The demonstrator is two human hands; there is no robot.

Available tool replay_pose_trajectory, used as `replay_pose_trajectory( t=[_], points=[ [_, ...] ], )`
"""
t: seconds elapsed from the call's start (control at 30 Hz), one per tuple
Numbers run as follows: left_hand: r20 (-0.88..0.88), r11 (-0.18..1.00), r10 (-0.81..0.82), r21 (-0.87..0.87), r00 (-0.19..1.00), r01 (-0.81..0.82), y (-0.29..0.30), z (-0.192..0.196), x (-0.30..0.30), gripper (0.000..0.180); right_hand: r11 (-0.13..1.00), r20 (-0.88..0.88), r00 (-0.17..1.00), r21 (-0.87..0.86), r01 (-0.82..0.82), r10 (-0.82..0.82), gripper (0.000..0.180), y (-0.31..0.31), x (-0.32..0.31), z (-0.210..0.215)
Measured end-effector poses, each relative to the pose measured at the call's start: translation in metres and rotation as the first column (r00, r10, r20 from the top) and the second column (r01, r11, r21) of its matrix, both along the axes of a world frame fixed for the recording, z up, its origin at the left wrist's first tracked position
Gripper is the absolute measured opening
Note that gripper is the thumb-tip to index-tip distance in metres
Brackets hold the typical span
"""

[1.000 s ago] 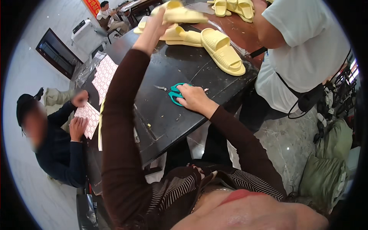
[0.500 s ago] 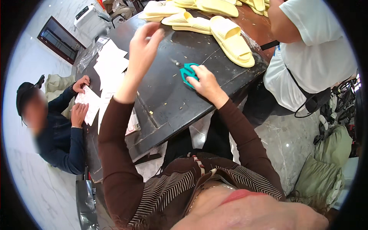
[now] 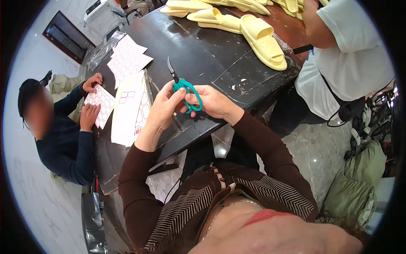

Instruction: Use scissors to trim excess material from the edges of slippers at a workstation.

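Note:
Both my hands meet over the near part of the dark table, around a pair of scissors (image 3: 182, 84) with teal handles. The short, curved dark blades point away from me, up and to the left. My left hand (image 3: 165, 103) grips the handles from the left, thumb on top. My right hand (image 3: 218, 103) holds the handle loop on the right side, its fingers partly hidden behind the handles. Beyond my hands lie yellow slippers (image 3: 263, 40), several of them, along the far side of the table.
Paper sheets with red outlines (image 3: 127, 59) lie left of my hands on the table (image 3: 169, 40). A person in dark clothes (image 3: 67, 144) handles a sheet at the left edge. Close on my right stands a person in a white shirt (image 3: 351, 55). Stuffed green sacks (image 3: 351, 190) sit at the lower right.
My left hand has come down from above the table onto the scissors. My right hand has lifted them from the tabletop and drawn them nearer and left.

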State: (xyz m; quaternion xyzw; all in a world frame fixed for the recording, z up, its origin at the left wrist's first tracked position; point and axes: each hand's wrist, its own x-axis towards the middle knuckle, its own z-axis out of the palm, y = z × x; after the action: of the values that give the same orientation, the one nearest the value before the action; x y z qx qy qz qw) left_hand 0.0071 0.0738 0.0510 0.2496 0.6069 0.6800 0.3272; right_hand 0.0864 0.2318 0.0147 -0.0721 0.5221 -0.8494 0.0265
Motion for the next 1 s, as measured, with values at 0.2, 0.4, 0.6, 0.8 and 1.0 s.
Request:
replay_pose_trajectory(
  t=[0.2, 0.4, 0.6, 0.8, 1.0],
  points=[
    [0.017, 0.980, 0.197, -0.011, 0.980, -0.197, -0.017, -0.029, -0.031, 0.023, 0.994, 0.002, 1.000, 0.106, -0.019, 0.019, 0.023, -0.012, -0.005, -0.017],
    [-0.107, 0.955, 0.175, -0.225, 0.979, -0.196, -0.049, -0.031, -0.073, 0.023, 0.692, -0.352, 0.892, 0.569, 0.445, -0.284, 0.019, 0.016, 0.014, -0.018],
    [-0.965, 0.658, -0.068, -0.234, 0.253, -0.716, -0.059, -0.050, -0.081, 0.028, 0.342, -0.617, 0.605, 0.501, 0.795, -0.503, 0.016, 0.057, 0.024, -0.024],
    [-0.999, 0.705, 0.026, 0.044, -0.037, -0.707, -0.068, -0.023, -0.072, 0.032, 0.429, -0.429, 0.645, 0.499, 0.753, -0.632, 0.014, 0.086, 0.027, -0.048],
    [-0.971, 0.787, 0.234, 0.219, -0.050, -0.577, -0.074, 0.002, -0.006, 0.027, 0.472, -0.332, 0.587, 0.367, 0.801, -0.739, 0.013, 0.078, 0.030, -0.048]
  ],
)
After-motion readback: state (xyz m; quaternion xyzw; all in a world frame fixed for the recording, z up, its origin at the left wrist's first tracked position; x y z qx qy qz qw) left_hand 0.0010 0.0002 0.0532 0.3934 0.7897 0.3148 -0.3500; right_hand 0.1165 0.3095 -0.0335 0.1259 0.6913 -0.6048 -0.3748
